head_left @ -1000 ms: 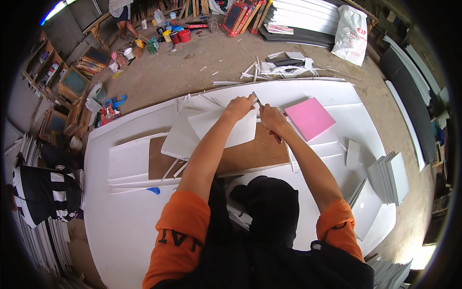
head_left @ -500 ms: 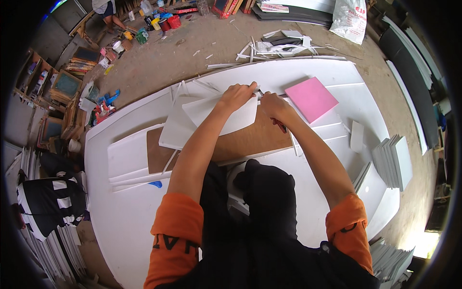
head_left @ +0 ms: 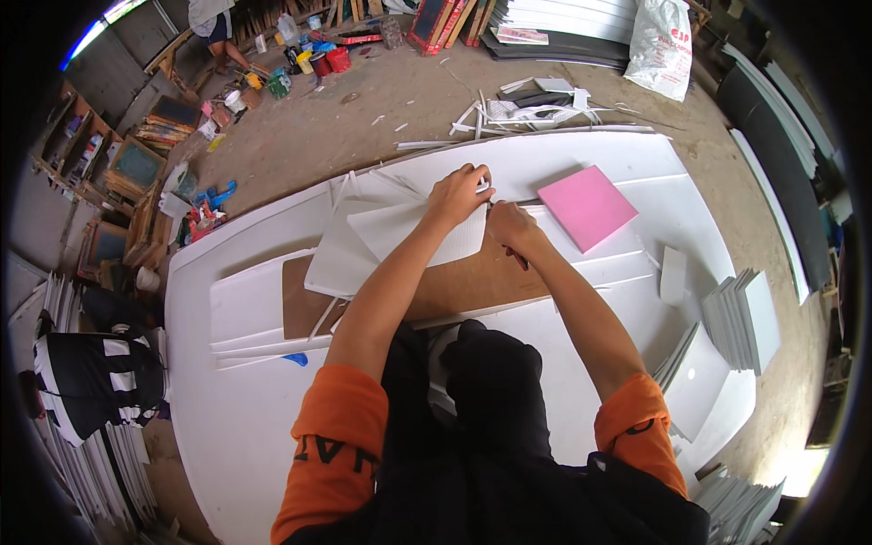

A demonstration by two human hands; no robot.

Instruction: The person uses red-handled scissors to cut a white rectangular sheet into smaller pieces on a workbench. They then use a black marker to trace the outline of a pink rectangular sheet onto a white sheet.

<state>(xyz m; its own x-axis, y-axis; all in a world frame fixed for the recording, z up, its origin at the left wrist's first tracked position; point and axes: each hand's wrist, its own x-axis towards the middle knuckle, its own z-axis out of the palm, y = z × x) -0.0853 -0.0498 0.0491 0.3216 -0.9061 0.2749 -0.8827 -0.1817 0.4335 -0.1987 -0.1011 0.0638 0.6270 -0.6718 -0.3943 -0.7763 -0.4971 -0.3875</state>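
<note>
Near the far side of the white work surface, my left hand [head_left: 460, 193] is closed, pinching the corner of a white ribbed plastic sheet [head_left: 440, 234], with a small white piece at its fingertips. Close beside it on the right, my right hand [head_left: 513, 225] is wrapped round a cutter with a red and dark handle [head_left: 520, 260]. Only the handle's end shows below the fist; its tip, by the left fingers, is hard to make out. Under the ribbed sheet lie another white sheet [head_left: 334, 254] and a brown board [head_left: 436, 289].
A pink square block [head_left: 589, 207] rests right of my hands. Stacked grey-white panels [head_left: 738, 322] stand at the right edge. Thin white strips [head_left: 400, 182] lie along the far side, with an offcut pile [head_left: 545, 104] on the floor beyond. Another person [head_left: 216, 27] is at far left.
My right hand has shifted slightly left and down, and the left fingers have curled more over the sheet's corner. The whole view has tilted a little, so the scene sits lower.
</note>
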